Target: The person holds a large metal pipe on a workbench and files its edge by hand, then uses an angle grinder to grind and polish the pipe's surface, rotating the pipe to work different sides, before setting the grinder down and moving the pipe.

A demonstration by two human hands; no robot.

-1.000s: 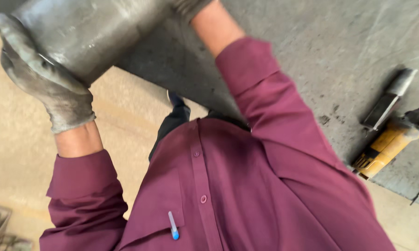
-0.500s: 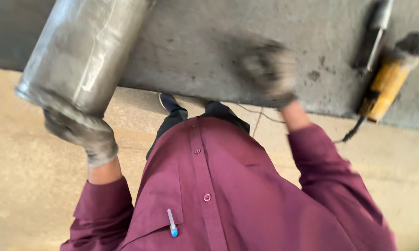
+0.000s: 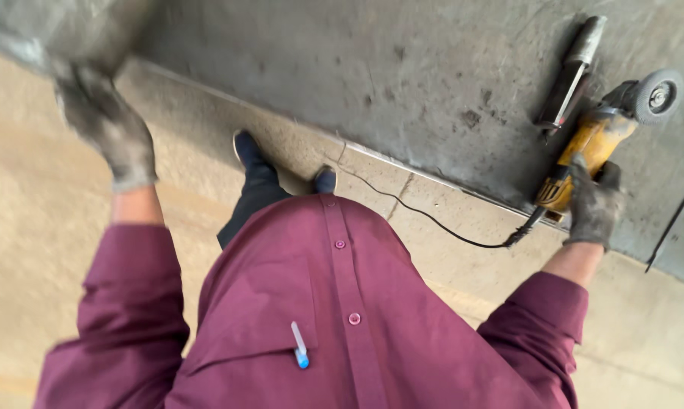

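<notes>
At three o'clock, the gloved right hand (image 3: 593,206) is closing around the yellow grinder (image 3: 584,155) lying on the bench (image 3: 402,83); at ten o'clock, the left hand (image 3: 107,136) is gripping the blurred metal cylinder (image 3: 54,34).

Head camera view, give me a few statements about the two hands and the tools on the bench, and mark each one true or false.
1. The right hand wears a dirty work glove and grips the yellow angle grinder. True.
2. The left hand is bare. False: it wears a grey glove and is up against the metal cylinder.
3. The grinder's black cord hangs over the edge of the steel bench. True.
4. The grinder lies on the floor. False: it rests on the bench.
5. A dark handled tool lies beside the grinder. True.
</notes>
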